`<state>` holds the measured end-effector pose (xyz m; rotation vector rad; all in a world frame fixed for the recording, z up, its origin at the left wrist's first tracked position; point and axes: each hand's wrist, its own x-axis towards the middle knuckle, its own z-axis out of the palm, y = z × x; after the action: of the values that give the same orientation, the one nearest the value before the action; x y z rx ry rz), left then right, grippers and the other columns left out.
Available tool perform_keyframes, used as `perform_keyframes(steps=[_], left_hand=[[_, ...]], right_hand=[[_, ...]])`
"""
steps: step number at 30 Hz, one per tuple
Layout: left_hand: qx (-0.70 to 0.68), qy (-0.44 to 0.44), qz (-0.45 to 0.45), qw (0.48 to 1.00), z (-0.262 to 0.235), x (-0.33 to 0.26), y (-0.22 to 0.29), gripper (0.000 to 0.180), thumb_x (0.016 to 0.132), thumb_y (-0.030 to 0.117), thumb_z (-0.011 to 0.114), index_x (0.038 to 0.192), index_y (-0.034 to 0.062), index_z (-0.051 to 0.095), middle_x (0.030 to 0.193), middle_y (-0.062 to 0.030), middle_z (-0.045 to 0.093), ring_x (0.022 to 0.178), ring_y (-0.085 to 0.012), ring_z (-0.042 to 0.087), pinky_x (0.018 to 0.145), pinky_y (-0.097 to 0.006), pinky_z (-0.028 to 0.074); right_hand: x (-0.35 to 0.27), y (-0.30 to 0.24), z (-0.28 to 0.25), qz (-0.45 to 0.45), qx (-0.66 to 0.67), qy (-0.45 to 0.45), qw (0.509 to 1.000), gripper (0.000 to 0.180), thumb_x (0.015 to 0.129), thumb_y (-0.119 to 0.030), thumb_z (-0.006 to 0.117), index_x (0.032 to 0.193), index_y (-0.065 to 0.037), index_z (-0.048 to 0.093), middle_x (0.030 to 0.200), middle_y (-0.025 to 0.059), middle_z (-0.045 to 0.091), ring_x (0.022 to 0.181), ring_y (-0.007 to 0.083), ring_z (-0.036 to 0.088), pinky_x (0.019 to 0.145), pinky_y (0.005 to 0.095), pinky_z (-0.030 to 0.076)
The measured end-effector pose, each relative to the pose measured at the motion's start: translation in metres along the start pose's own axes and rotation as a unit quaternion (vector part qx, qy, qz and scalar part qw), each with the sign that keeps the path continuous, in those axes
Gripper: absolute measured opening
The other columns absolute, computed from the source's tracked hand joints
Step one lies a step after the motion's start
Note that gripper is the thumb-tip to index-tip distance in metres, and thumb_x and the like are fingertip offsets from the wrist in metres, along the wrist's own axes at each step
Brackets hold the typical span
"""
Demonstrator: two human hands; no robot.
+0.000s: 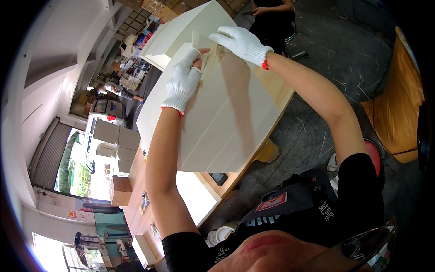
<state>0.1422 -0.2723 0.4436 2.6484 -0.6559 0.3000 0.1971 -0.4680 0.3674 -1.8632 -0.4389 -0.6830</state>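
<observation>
Both my hands wear white knit gloves with red cuffs. My left hand presses down on a small pale strip that stands on a large cream flat board, thumb and finger pinching the strip. My right hand grips the top of the same strip from the far side. The board lies on a wooden workbench. A second cream board stack lies just beyond my hands.
A dark phone-like object rests on the bench edge near me. Cardboard boxes stand at the left. Another person's hands show at the top. An orange-brown panel leans at right, and a grey concrete floor runs between.
</observation>
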Motion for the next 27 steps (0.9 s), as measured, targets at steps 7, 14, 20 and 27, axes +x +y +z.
perform_keyframes(steps=[7,14,20,27], left_hand=[[0.014,0.016,0.035,0.999,0.002,-0.001,-0.008,0.031,0.091,0.026,0.068,0.117,0.0092,0.063,0.082,-0.0083,0.064,0.077,-0.0137,0.057,0.077,-0.030,0.048],[-0.020,-0.006,0.012,1.000,0.000,-0.001,-0.006,0.032,0.095,0.024,0.062,0.125,0.0111,0.063,0.085,-0.0114,0.065,0.080,-0.0140,0.058,0.078,-0.030,0.048],[0.005,-0.021,-0.017,1.000,-0.002,0.000,-0.002,0.030,0.098,0.023,0.054,0.124,0.0110,0.063,0.089,-0.0122,0.068,0.084,-0.0182,0.062,0.081,-0.032,0.049],[0.034,0.021,0.056,0.998,0.005,0.003,-0.017,0.034,0.087,0.028,0.072,0.116,0.0132,0.064,0.109,-0.0201,0.070,0.106,-0.0331,0.066,0.090,-0.040,0.050]], right_hand=[[0.001,-0.002,0.002,-0.007,0.001,-0.009,1.000,0.049,0.097,-0.051,0.052,0.091,-0.002,0.056,0.070,0.0147,0.050,0.064,0.0288,0.048,0.064,0.0386,0.039],[-0.001,-0.004,0.000,-0.003,0.026,-0.007,1.000,0.051,0.097,-0.046,0.053,0.080,0.002,0.052,0.064,0.0177,0.046,0.058,0.0286,0.044,0.060,0.0410,0.038],[-0.001,-0.002,0.003,-0.002,0.018,0.004,1.000,0.051,0.097,-0.046,0.053,0.080,0.002,0.053,0.064,0.0173,0.046,0.057,0.0275,0.043,0.060,0.0402,0.038],[0.000,-0.002,0.003,0.013,0.007,-0.014,1.000,0.048,0.097,-0.050,0.053,0.090,-0.003,0.058,0.069,0.0125,0.050,0.064,0.0255,0.049,0.064,0.0375,0.040]])
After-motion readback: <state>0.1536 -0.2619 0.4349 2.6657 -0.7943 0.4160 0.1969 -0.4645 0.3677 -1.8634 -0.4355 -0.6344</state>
